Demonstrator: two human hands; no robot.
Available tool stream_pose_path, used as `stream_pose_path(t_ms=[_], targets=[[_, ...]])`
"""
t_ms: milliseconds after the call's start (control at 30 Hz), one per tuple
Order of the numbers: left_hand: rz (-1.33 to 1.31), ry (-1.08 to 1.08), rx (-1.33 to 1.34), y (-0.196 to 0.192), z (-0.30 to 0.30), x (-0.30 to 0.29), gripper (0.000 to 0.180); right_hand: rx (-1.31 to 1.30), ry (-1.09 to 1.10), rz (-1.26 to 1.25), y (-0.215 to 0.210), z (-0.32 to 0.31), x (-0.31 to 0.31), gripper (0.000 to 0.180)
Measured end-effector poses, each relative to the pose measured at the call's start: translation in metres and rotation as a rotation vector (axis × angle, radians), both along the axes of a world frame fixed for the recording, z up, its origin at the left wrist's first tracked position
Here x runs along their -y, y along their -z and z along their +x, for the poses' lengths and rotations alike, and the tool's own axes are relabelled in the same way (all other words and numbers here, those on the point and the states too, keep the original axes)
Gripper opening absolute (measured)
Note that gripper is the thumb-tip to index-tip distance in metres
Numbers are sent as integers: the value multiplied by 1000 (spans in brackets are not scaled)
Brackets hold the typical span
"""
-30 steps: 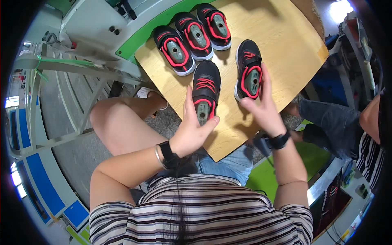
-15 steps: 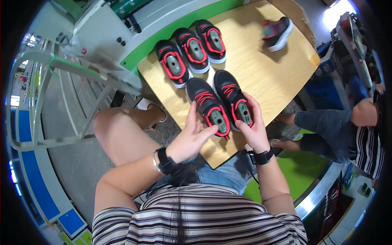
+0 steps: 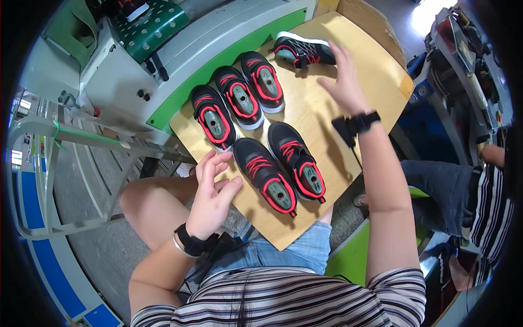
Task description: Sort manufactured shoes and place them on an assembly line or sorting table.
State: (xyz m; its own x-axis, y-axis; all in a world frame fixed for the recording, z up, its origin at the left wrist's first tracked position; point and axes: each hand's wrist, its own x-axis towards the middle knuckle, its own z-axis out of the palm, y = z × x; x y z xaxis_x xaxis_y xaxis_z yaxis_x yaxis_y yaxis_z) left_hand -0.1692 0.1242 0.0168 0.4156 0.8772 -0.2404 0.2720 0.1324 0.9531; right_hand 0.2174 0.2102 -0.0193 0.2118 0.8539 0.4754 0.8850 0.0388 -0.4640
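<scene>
Wooden table (image 3: 365, 98) below; I see paired shoes (image 3: 272, 173), lasts (image 3: 279, 193) inside, now released, just right of left hand (image 3: 210, 201), fingers half-curled, empty; right hand (image 3: 346, 87) spread wide, empty, near side-lying shoe's (image 3: 305, 52) toe.

free tabletop (image 3: 327, 150) right of near shoes (image 3: 297, 161)

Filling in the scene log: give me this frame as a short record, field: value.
Surface: wooden tabletop
Front shoes: two, black-and-red, upright, side by side
Rear shoes: three, similar, upright, in a row
Far shoe: on its side
Left grip: open, empty, left of front pair
Right grip: open, at far shoe's toe; contact unclear
</scene>
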Motion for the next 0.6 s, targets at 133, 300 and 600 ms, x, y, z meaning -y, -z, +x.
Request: stream_pose_path(t_ms=[133,300,600], targets=[[31,-15,-39,-2,-7,-6,49,67,396,-217,36,60,-65,78],[170,-9,-142,3,-19,-13,48,-490,83,-75,47,53,-35,48],[214,62,-153,0,2,-13,48,-690,-172,-118,-74,7,51,42]])
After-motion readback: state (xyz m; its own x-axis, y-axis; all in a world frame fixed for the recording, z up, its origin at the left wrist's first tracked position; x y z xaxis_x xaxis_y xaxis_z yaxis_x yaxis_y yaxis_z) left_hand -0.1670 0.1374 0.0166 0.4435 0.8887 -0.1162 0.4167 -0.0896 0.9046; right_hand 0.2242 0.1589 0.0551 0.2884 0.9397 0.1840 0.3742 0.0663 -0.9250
